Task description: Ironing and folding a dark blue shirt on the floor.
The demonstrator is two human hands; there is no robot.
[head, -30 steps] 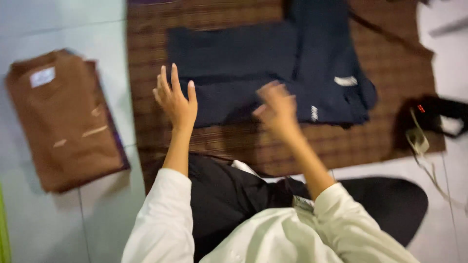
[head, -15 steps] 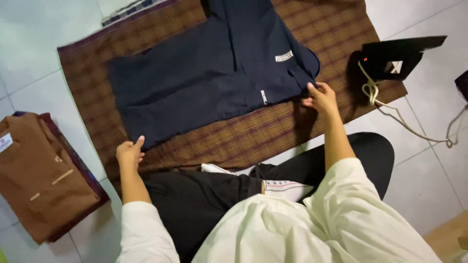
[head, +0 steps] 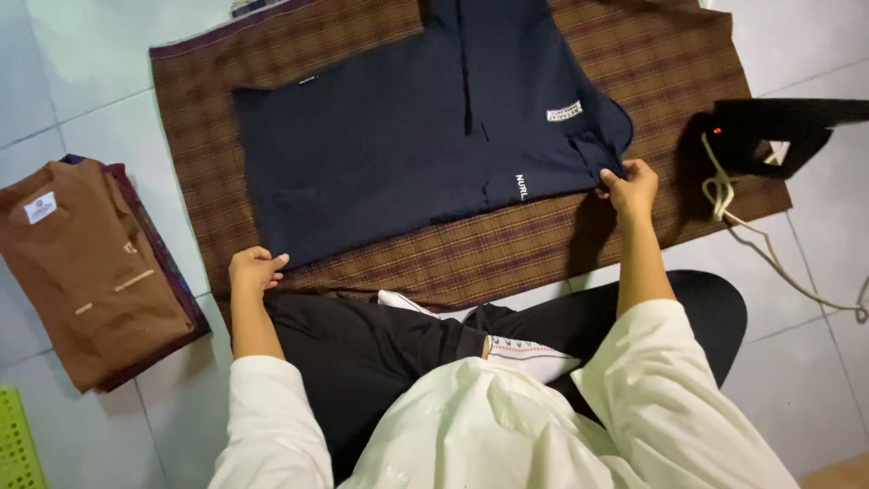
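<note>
I am seeing the right hand [head: 629,187] pinching the lower right corner of the dark navy garment [head: 425,145], its grip closing on the fabric edge just beside a small white label. The left hand [head: 253,269] is pressing on the garment's lower left corner, fingers curled together over the hem, though I cannot tell whether they are truly clamping the cloth or only resting on it. The garment itself is lying spread flat between the two hands, folded so that one part is running up toward the top of the view, and it is sitting on a brown checked cloth [head: 652,63] that is covering the tiled floor [head: 72,81]. The person is sitting at the near edge of that cloth, wearing cream sleeves and black trousers, with knees pointing toward the garment. Off to the right, just past the right hand, a black iron [head: 769,136] is resting at the edge of the checked cloth with a small red light glowing, and its pale cord [head: 769,254] is trailing across the floor toward the right. Well apart to the left, a folded brown garment [head: 86,272] is lying on the tiles over a darker folded piece, and a green slatted thing [head: 18,444] is showing at the bottom left corner.
</note>
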